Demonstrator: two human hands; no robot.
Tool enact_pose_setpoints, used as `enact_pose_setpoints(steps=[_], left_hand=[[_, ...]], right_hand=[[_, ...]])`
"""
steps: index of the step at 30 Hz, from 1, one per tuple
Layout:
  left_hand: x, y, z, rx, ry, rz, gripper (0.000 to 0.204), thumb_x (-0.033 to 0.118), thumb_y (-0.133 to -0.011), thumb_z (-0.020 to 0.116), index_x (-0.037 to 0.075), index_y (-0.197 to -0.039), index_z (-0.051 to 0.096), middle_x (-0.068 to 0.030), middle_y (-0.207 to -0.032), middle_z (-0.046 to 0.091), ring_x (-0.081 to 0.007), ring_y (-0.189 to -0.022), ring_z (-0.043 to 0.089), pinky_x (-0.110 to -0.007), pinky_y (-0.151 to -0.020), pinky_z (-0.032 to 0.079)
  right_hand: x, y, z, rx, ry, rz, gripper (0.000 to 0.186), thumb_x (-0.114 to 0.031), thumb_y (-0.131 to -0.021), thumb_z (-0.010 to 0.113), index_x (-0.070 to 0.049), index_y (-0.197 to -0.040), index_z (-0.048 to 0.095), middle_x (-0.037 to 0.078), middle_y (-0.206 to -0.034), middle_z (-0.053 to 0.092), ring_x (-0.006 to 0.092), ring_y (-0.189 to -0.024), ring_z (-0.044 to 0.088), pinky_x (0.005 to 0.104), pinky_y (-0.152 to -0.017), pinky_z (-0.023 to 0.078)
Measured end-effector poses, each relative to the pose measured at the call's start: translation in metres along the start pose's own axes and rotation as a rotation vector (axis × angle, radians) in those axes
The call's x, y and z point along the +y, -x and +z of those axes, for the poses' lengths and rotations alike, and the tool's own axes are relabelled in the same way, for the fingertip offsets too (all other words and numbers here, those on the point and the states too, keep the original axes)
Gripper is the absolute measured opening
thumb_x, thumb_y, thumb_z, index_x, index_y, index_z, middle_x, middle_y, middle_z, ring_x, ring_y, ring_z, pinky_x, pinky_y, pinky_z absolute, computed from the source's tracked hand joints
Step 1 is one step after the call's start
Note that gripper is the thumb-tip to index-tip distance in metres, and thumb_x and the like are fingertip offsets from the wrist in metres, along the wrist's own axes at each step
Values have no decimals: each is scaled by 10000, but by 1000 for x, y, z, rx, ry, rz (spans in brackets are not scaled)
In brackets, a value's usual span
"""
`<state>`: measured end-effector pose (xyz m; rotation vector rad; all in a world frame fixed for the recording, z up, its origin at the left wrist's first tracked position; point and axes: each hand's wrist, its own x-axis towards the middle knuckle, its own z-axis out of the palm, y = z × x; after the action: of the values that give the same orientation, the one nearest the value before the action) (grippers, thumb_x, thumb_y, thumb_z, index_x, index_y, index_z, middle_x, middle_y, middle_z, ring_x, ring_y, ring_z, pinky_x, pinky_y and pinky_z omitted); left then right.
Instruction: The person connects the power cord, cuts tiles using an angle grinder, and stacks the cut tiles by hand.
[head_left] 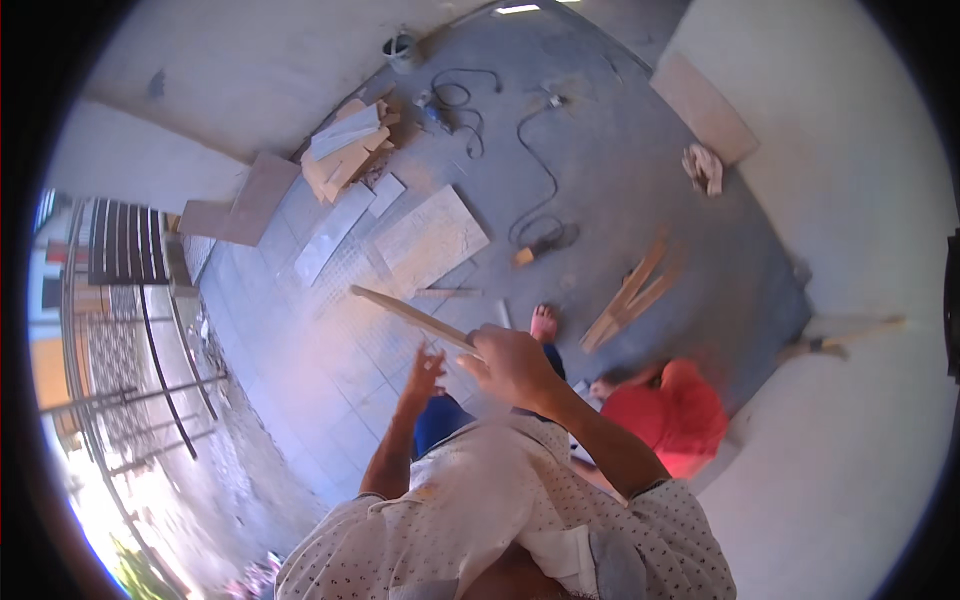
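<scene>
A long, narrow strip that looks like wood (415, 318) slants up and to the left from my right hand (512, 368), which is closed around its near end. Its far end points out over the tiled floor, touching nothing that I can see. Just below the strip, my left hand (424, 378) is raised with its fingers apart, and nothing shows in it. The strip and the left hand look slightly apart.
A person in red (680, 418) crouches close on my right. Wooden strips (630, 295) lie beyond them. Ahead are a large tile (432, 240), a corded power tool (435, 112), a trailing cable (545, 165), cardboard (345, 165) and a bucket (401, 54). Railings (130, 245) stand left.
</scene>
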<state>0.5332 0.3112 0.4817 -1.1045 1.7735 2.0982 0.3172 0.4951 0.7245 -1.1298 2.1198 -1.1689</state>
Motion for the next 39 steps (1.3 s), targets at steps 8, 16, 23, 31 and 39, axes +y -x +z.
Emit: enact_pose_setpoints(steps=[8,16,23,31,39], left_hand=[[66,-36,111,-112,-821,-18,434,287,-916,643,43,-1271,600,-125,-1028,696,-224,-853,682,-361,-710,557],[156,-177,113,-123,-577,705,306,207,-864,633,31,-1112,669,-120,-1063,661,-197,-848,687,-325,-642,539],[216,-357,126,-265,406,73,616,484,-928,595,-10,-1295,566,-146,-1198,625,-234,-924,673,-327,-699,546],[296,-479,108,32,987,-367,636,530,-936,565,-22,-1253,558,-219,-1223,601,-377,-982,642,-468,-876,513],[424,-475,-82,1214,-175,355,673,490,-880,651,37,-1352,491,-247,-1449,424,-425,-1244,477,-492,-1030,402]], right_hand=[[45,-68,-153,-53,286,245,295,-294,-850,700,-8,-840,630,209,-836,647,429,-799,629,489,-718,501],[104,-172,-274,-81,683,245,274,-255,-819,699,9,-882,666,236,-853,668,444,-808,634,499,-742,491],[108,-335,-312,-38,763,289,279,-246,-827,708,11,-935,695,232,-881,690,411,-824,666,441,-754,511],[137,-547,-235,-269,566,253,299,-261,-851,694,21,-948,675,224,-893,682,414,-826,659,447,-747,510],[83,-674,-206,-396,273,-40,235,-163,-823,748,32,-915,653,189,-803,644,344,-707,644,404,-648,486]])
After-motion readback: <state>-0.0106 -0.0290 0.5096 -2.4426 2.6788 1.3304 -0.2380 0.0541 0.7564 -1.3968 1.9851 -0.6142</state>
